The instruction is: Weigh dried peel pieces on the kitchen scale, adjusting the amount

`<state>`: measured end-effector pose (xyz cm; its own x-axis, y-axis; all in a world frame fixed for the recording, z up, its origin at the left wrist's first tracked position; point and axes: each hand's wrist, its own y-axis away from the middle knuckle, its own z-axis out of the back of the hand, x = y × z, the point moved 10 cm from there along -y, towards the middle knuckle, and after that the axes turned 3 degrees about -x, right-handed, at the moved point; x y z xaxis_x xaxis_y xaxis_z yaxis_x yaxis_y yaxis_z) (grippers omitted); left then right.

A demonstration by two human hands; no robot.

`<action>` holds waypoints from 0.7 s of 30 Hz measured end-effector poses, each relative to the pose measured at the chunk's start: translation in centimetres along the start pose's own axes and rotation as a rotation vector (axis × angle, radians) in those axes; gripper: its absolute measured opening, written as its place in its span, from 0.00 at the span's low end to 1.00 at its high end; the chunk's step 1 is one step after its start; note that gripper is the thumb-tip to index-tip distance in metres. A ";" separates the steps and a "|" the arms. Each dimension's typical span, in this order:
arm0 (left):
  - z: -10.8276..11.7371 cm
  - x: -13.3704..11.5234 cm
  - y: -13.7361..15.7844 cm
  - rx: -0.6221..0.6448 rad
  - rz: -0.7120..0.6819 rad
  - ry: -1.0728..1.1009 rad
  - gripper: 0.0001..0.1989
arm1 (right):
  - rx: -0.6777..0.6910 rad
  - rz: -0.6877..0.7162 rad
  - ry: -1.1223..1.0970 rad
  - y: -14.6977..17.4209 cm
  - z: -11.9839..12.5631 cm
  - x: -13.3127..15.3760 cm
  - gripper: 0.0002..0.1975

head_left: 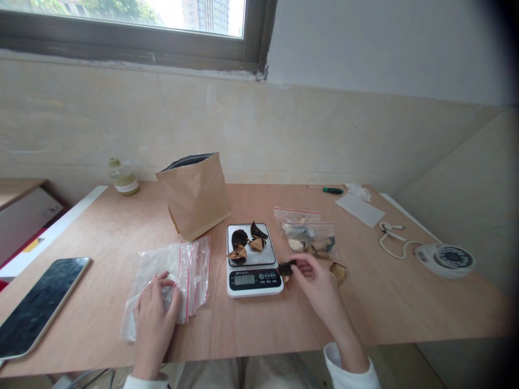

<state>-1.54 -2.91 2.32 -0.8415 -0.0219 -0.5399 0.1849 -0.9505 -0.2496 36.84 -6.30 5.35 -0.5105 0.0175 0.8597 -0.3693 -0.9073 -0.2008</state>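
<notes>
A white digital kitchen scale [254, 290] stands in the middle of the table, with several dark and tan dried pieces [239, 237] on its metal plate. Beside the scale's right edge, my right hand [311, 274] pinches a dark dried piece [286, 268]. Another tan dried slice [338, 272] lies just past that hand. My left hand [157, 302] rests with bent, parted fingers on a stack of clear zip bags [190, 265] with red seal lines. Behind my right hand lie zip bags holding dried slices [312, 240]. The scale's display shows digits too small to read surely.
An upright brown paper bag [194, 197] stands behind the scale. Left are a phone [42, 305] and a bottle [123, 177]. At the right are a green-handled screwdriver [332, 190], white paper [360, 209] and a white corded device [445, 260]. A wall and window bound the back.
</notes>
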 end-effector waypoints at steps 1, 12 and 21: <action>0.0 0.0 0.0 -0.001 -0.003 0.005 0.15 | -0.010 -0.014 -0.062 -0.6 -1.1 0.7 0.12; 0.1 0.1 0.0 -0.033 -0.026 0.034 0.14 | -0.160 -0.093 0.010 2.5 -0.4 -1.0 0.17; 4.5 -1.6 1.4 -0.336 -0.092 0.191 0.12 | 0.073 0.004 -0.085 8.4 -4.1 1.6 0.14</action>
<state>-2.24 -5.56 6.46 -0.7586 0.1471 -0.6347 0.2956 -0.7905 -0.5364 29.78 -12.19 3.12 -0.4430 -0.0195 0.8963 -0.3084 -0.9354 -0.1728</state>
